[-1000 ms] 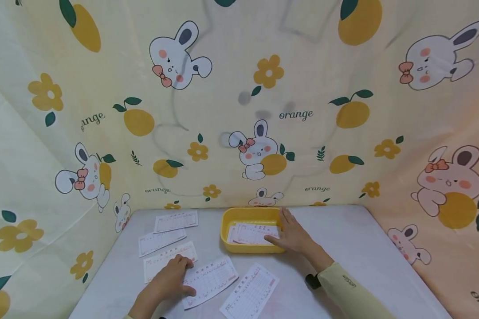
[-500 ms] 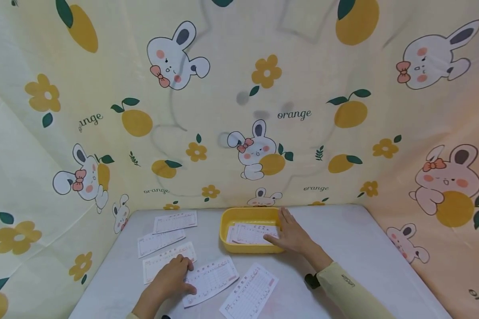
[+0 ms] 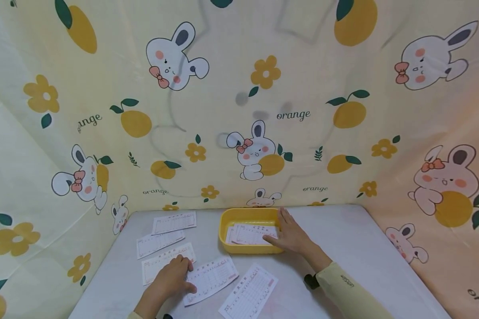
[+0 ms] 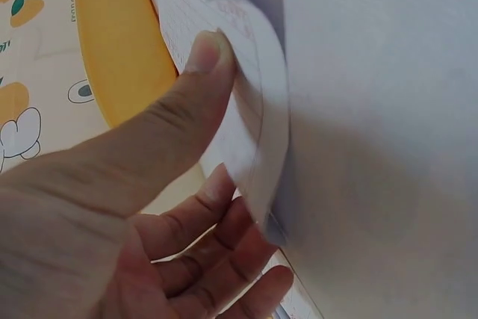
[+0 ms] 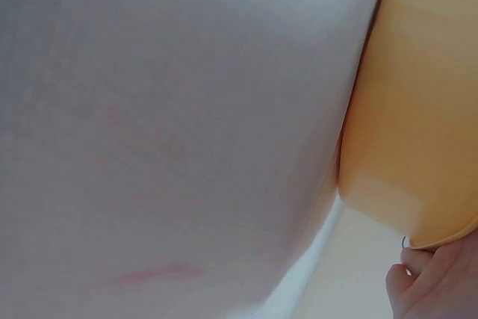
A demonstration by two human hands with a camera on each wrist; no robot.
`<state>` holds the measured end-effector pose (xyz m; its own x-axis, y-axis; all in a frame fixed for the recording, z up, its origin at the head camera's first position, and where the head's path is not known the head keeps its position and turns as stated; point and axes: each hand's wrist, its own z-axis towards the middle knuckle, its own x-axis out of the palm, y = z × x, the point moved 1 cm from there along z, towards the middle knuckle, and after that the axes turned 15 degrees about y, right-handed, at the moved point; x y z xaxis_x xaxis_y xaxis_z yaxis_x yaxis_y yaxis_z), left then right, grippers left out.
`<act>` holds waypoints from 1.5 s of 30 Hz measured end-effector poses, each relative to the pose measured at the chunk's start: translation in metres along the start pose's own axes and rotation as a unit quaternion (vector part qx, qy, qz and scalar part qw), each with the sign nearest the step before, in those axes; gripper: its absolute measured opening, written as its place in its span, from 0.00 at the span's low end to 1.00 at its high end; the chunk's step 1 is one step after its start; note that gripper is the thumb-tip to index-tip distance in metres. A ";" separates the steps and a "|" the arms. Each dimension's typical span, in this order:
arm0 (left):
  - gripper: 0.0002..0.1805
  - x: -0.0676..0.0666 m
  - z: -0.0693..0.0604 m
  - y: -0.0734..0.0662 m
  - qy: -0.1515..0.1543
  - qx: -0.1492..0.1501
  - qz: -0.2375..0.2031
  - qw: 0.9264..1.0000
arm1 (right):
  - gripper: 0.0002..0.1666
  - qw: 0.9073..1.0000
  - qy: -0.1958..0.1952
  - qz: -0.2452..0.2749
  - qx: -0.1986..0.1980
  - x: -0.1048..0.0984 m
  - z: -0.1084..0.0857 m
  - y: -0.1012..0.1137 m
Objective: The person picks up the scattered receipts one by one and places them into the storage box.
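Note:
In the head view my left hand [image 3: 172, 278] is at the left end of a white printed paper slip [image 3: 213, 279]. Its thumb presses the slip's face in the left wrist view, with the fingers curled at the opposite edge; the slip [image 4: 258, 110] bows up off the table between them. At the back centre stands a yellow plastic box [image 3: 247, 249] with several similar slips [image 3: 250, 234] inside. My right hand [image 3: 293, 235] holds the box's right end, thumb over the front rim and fingers along the right side. In the right wrist view only part of this hand [image 5: 437, 278] shows beside the box.
Several more printed slips lie flat: one slip [image 3: 248, 292] right of the held one, others [image 3: 174, 222] at the left, some overlapping. The white table [image 3: 343, 248] meets a patterned cloth [image 3: 247, 88] at its back and sides.
The left hand and the slip it holds have shifted very slightly. The right hand stays on the box. The head view has drifted a little.

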<state>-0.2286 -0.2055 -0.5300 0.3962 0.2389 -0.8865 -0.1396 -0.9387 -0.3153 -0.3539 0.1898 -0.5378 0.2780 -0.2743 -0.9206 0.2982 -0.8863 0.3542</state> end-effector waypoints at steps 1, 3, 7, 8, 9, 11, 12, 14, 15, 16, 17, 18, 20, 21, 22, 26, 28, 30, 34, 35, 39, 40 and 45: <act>0.30 0.000 0.000 0.000 0.001 -0.001 -0.002 1.000 | 0.75 1.000 0.000 0.000 0.000 0.000 0.000 0.000; 0.29 0.000 0.001 0.000 0.005 -0.003 -0.006 1.000 | 0.76 1.000 0.002 -0.001 -0.001 0.000 0.000 0.000; 0.27 0.001 0.002 0.000 0.012 -0.002 -0.008 1.000 | 0.76 1.000 0.003 -0.007 0.002 -0.001 -0.001 0.000; 0.26 0.001 0.002 0.000 0.012 -0.001 -0.008 1.000 | 0.76 1.000 0.002 -0.007 0.001 -0.001 -0.001 0.000; 0.26 0.001 0.002 0.000 0.012 0.001 -0.006 1.000 | 0.75 1.000 0.001 -0.005 0.000 -0.001 -0.002 0.000; 0.25 0.000 0.002 0.000 0.012 0.004 -0.006 1.000 | 0.74 1.000 -0.001 -0.003 -0.003 -0.002 -0.002 0.000; 0.25 0.000 0.002 0.000 0.011 0.007 -0.006 1.000 | 0.74 1.000 -0.003 -0.001 -0.006 -0.002 -0.002 0.001; 0.25 0.000 0.001 0.002 0.013 0.016 -0.010 1.000 | 0.73 1.000 -0.001 -0.001 -0.007 -0.001 -0.002 0.001; 0.25 0.000 0.001 0.003 0.014 0.022 -0.014 1.000 | 0.73 1.000 -0.001 0.001 -0.008 -0.001 -0.002 0.000; 0.25 0.000 0.000 0.004 0.016 0.028 -0.021 0.999 | 0.74 1.000 -0.001 0.000 -0.008 -0.001 -0.001 0.000; 0.25 0.000 0.000 0.006 0.018 0.036 -0.029 0.999 | 0.74 1.000 0.002 -0.001 -0.007 -0.001 -0.001 0.000; 0.24 0.000 0.001 0.008 0.019 0.046 -0.039 0.998 | 0.74 1.000 0.003 -0.003 -0.006 0.000 -0.001 0.000; 0.24 -0.001 0.001 0.013 0.026 0.063 -0.066 0.996 | 0.74 1.000 0.007 -0.006 -0.003 0.000 -0.001 0.000; 0.24 -0.001 0.001 0.014 0.027 0.071 -0.076 0.994 | 0.74 1.000 0.008 -0.007 -0.002 0.000 -0.001 0.000; 0.23 -0.002 0.001 0.016 0.028 0.080 -0.085 0.993 | 0.74 1.000 0.010 -0.009 -0.001 0.000 -0.001 0.000; 0.21 -0.006 -0.001 0.018 0.022 0.105 -0.113 0.988 | 0.73 1.000 0.010 -0.008 0.002 0.000 -0.001 0.000; 0.19 -0.007 -0.002 0.018 0.013 0.112 -0.121 0.986 | 0.73 1.000 0.011 -0.005 0.004 -0.001 -0.001 0.000; 0.18 -0.009 -0.002 0.018 0.005 0.111 -0.132 0.985 | 0.73 1.000 0.012 -0.002 0.004 -0.001 -0.001 0.001; 0.17 -0.013 -0.001 0.018 -0.009 0.093 -0.160 0.983 | 0.73 1.000 0.011 -0.004 0.004 -0.002 -0.002 0.001; 0.16 -0.014 0.000 0.019 -0.013 0.092 -0.165 0.982 | 0.72 1.000 0.011 -0.005 0.003 -0.002 -0.002 0.001; 0.12 -0.018 0.000 0.022 -0.042 0.108 -0.170 0.979 | 0.73 1.000 0.010 -0.004 -0.002 -0.003 -0.002 0.001; 0.11 -0.018 0.000 0.023 -0.051 0.115 -0.171 0.977 | 0.74 1.000 0.010 -0.003 -0.003 -0.003 -0.002 0.001; 0.07 -0.022 -0.002 0.024 -0.082 0.129 -0.193 0.969 | 0.75 1.000 0.011 -0.007 -0.001 -0.001 -0.001 0.001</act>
<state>-0.2385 -0.2336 -0.5172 0.3170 0.6165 -0.7207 -0.2400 -0.6831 -0.6898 -0.3526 0.1899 -0.5361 0.2948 -0.2534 -0.9213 0.3046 -0.8890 0.3420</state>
